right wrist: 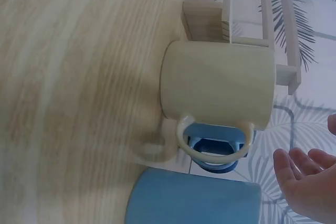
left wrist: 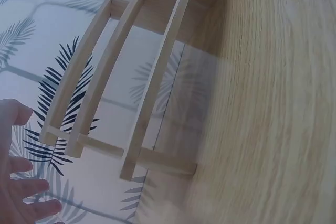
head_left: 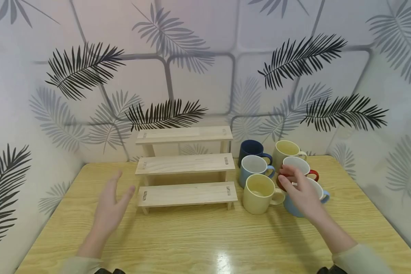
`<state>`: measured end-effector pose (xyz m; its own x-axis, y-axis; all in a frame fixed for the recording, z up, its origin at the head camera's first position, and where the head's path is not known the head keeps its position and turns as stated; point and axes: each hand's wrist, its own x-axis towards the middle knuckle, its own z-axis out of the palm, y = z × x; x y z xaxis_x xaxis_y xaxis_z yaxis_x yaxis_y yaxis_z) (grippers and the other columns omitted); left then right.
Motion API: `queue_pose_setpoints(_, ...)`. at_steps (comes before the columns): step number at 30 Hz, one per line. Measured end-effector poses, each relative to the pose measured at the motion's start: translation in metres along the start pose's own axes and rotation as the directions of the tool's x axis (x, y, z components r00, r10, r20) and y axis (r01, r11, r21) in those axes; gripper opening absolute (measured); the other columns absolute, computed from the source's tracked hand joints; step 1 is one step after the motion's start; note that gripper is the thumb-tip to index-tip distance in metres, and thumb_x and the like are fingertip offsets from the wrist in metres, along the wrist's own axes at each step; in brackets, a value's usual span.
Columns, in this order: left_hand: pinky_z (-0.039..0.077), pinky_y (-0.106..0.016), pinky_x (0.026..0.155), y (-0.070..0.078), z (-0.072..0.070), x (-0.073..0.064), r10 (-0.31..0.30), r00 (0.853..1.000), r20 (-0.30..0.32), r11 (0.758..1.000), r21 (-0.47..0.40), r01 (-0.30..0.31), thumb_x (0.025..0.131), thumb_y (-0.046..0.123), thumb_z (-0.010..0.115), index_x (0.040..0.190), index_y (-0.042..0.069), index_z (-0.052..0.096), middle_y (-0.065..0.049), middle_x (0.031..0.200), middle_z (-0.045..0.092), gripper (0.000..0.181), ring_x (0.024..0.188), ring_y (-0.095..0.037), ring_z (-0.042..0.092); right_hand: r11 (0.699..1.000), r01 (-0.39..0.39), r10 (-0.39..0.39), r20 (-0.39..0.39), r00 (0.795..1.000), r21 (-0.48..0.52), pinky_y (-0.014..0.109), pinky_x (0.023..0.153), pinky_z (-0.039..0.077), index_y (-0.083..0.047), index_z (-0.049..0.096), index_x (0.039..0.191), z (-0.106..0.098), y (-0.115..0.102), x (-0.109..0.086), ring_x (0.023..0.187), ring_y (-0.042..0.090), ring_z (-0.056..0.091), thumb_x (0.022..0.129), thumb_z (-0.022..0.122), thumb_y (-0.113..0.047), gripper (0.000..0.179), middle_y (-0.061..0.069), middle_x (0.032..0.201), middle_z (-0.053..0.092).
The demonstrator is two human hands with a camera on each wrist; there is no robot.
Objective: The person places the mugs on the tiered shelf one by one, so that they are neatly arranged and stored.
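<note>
My left hand [head_left: 110, 209] hovers over the table left of a three-tier wooden shelf [head_left: 188, 194], thumb and fingers spread, holding nothing. In the left wrist view its fingers [left wrist: 32, 188] stand apart from the shelf's end. My right hand [head_left: 303, 194] is raised over the front right light blue mug [head_left: 292, 208], fingers loosely bent. It partly hides a red mug with a white inside [head_left: 296, 163] behind. Beside it stands a pale yellow mug [head_left: 255, 199], whose handle faces right. In the right wrist view, the fingers [right wrist: 286, 169] are apart from the mugs.
A light blue mug [head_left: 245, 177] and a dark blue mug [head_left: 248, 148] stand behind the front yellow one, close to the shelf's right end. Another yellow mug [head_left: 279, 156] is at the back right. A leaf-patterned wall [head_left: 205, 87] rises behind the wooden table [head_left: 191, 236].
</note>
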<state>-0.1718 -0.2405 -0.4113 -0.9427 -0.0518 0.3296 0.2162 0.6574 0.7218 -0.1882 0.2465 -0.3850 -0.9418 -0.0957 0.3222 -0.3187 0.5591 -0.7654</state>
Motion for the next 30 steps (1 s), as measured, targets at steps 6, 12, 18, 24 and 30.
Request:
queue_pose_setpoints(6, 0.023, -0.065, 0.104, -0.001, 0.01, -0.006, -0.097, 0.995, 0.023, 0.989, -0.107, 0.099, 0.099, 0.042, 0.048, 0.152, 0.004, 0.02, -0.02, 0.153, 0.024, 0.07, 0.136, -0.043, 0.025, 1.0, 0.005, -0.005, -0.017, 1.0, -0.017, 0.006, 0.082, 0.039, 0.006, 0.047, 0.131, 0.008, 0.01, -0.006, 0.103, 0.011, 0.052, 0.101, 0.05, -0.018, 0.038, 0.019, 0.124, 0.056)
queue_pose_setpoints(12, 0.023, -0.057, 0.109, -0.004, 0.02, -0.011, -0.162, 0.986, 0.042, 0.947, -0.276, 0.167, 0.1, 0.039, 0.047, 0.151, 0.003, 0.021, -0.019, 0.152, 0.027, 0.067, 0.136, -0.04, 0.026, 1.0, 0.015, -0.015, -0.025, 1.0, 0.013, 0.004, 0.085, 0.037, 0.006, 0.047, 0.13, 0.016, 0.014, -0.011, 0.11, 0.021, 0.053, 0.102, 0.048, -0.017, 0.037, 0.02, 0.125, 0.055)
queue_pose_setpoints(18, 0.03, -0.05, 0.108, -0.006, 0.03, -0.015, -0.279, 0.959, 0.051, 0.872, -0.406, 0.275, 0.101, 0.036, 0.046, 0.151, 0.006, 0.022, -0.016, 0.151, 0.028, 0.063, 0.134, -0.033, 0.033, 0.999, 0.043, -0.043, -0.025, 0.999, 0.013, 0.005, 0.087, 0.039, 0.012, 0.046, 0.129, 0.023, 0.017, -0.014, 0.113, 0.038, 0.053, 0.099, 0.052, -0.01, 0.038, 0.027, 0.125, 0.054)
queue_pose_setpoints(24, 0.028, -0.045, 0.11, -0.012, 0.044, -0.019, -0.36, 0.931, 0.051, 0.81, -0.478, 0.34, 0.102, 0.031, 0.046, 0.152, 0.006, 0.021, -0.013, 0.152, 0.028, 0.061, 0.132, -0.027, 0.035, 0.983, 0.112, -0.122, -0.06, 0.991, -0.145, 0.044, 0.092, 0.046, 0.014, 0.048, 0.126, 0.029, 0.022, -0.015, 0.108, 0.04, 0.056, 0.084, 0.07, -0.001, 0.049, 0.027, 0.119, 0.057)
queue_pose_setpoints(30, 0.025, -0.043, 0.112, -0.018, 0.061, -0.023, -0.393, 0.919, 0.039, 0.765, -0.54, 0.35, 0.101, 0.026, 0.05, 0.152, 0.007, 0.021, -0.012, 0.152, 0.029, 0.061, 0.135, -0.026, 0.032, 0.964, 0.132, -0.147, -0.049, 0.988, -0.233, 0.054, 0.09, 0.045, 0.012, 0.053, 0.124, 0.031, 0.028, -0.017, 0.106, 0.041, 0.056, 0.079, 0.076, -0.002, 0.053, 0.027, 0.116, 0.059)
